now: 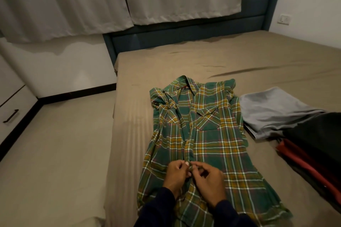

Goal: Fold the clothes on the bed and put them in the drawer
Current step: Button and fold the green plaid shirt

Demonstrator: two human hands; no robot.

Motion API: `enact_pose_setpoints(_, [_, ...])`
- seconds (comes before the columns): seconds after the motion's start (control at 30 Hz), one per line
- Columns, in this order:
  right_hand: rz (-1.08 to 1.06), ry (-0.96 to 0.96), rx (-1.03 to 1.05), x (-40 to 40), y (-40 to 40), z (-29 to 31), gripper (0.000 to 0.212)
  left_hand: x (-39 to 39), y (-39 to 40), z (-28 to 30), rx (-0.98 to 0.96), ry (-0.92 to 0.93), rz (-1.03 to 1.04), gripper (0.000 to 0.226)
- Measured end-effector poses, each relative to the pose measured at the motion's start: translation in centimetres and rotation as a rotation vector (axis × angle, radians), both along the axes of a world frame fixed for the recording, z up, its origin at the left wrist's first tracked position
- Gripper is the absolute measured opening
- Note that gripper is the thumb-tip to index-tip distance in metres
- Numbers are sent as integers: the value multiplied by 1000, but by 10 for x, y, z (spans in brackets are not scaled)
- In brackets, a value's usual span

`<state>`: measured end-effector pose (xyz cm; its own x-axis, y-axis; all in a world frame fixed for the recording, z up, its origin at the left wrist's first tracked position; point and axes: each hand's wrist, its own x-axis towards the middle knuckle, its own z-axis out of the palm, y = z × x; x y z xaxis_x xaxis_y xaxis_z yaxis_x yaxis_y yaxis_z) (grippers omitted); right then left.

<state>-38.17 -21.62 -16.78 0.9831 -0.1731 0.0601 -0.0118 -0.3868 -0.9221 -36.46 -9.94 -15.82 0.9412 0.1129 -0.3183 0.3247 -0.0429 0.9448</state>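
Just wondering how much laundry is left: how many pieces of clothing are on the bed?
4 that I can make out: the plaid shirt spread mid-bed under both hands, a folded grey garment right of it, then a black one and a red one at the right edge. More may be hidden.

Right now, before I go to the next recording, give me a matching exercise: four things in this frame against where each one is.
Things:
1. plaid shirt
2. grey garment
3. red garment
4. drawer handle

Places:
A. far left edge, beside the bed
B. spread flat mid-bed, both hands at its front placket
C. right edge, under a black garment
D. folded, just right of the shirt

Pairs: 1-B, 2-D, 3-C, 4-A
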Motion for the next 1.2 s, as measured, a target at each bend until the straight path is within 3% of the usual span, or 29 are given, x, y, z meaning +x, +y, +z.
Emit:
enact_pose_setpoints(0.07, [-11,80,87,4,-2,1,6,-2,4,-1,-18,-21,-22,31])
enact_pose_setpoints(0.27, [132,280,425,14,-17,9,17,0,6,-6,-36,-39,-46,28])
enact_pose_setpoints(0.5, [153,361,482,20,-21,10,18,0,0,-5,22,-81,9,30])
enact_pose_setpoints(0.67, [112,380,519,17,-26,11,25,0,-5,-5,-5,-96,80,13])
enact_pose_setpoints(0.73, [68,371,476,19,-24,12,36,1,-7,-5,53,-116,76,13])
enact_pose_setpoints(0.8, [-15,319,365,23,-19,13,40,3,-8,-4,230,-161,66,20])
enact_pose_setpoints(0.87, [-141,185,160,32,-15,19,38,6,-8,2,390,-203,56,27])
enact_pose_setpoints(0.93, [-174,51,16,44,-12,31,34,13,-9,10,433,-240,49,24])
enact_pose_setpoints(1.07, [53,-147,-280,71,-3,45,27,37,-11,20,513,-287,94,7])
enact_pose_setpoints(1.2, [246,8,-516,90,1,46,31,58,-8,11,582,-295,126,8])
